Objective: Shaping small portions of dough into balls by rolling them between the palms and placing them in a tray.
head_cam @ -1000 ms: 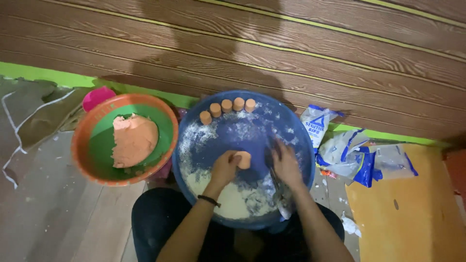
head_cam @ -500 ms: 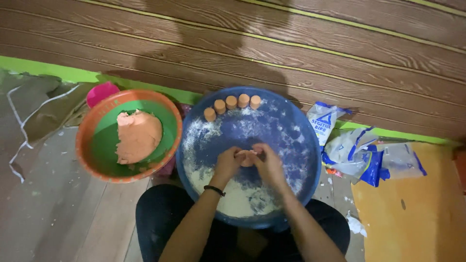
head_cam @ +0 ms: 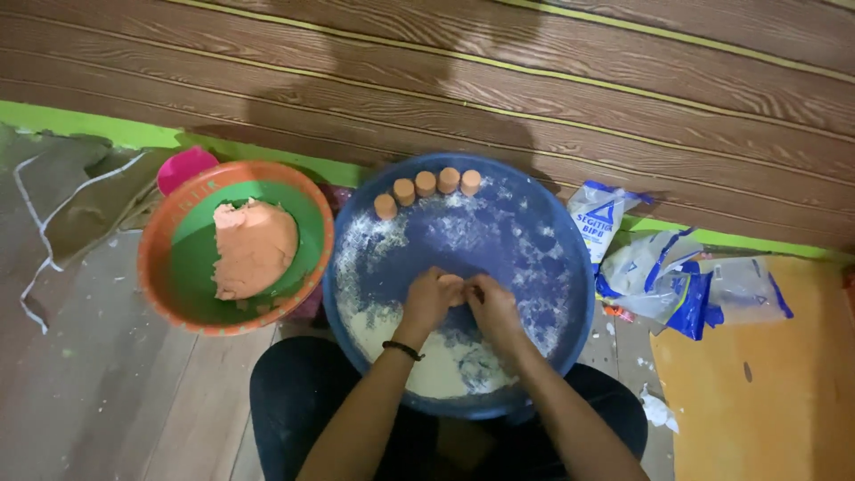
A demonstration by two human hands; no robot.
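I see my left hand (head_cam: 426, 303) and right hand (head_cam: 492, 307) pressed together, closed around 1 small dough piece (head_cam: 452, 283) between the fingertips, over the floured blue tray (head_cam: 570, 267). Beyond them 4 dough discs (head_cam: 427, 185) line its far rim; left, an orange-and-green bowl (head_cam: 160, 267) holds a dough lump (head_cam: 254, 247). Right lie blue-and-white bags (head_cam: 659, 276).
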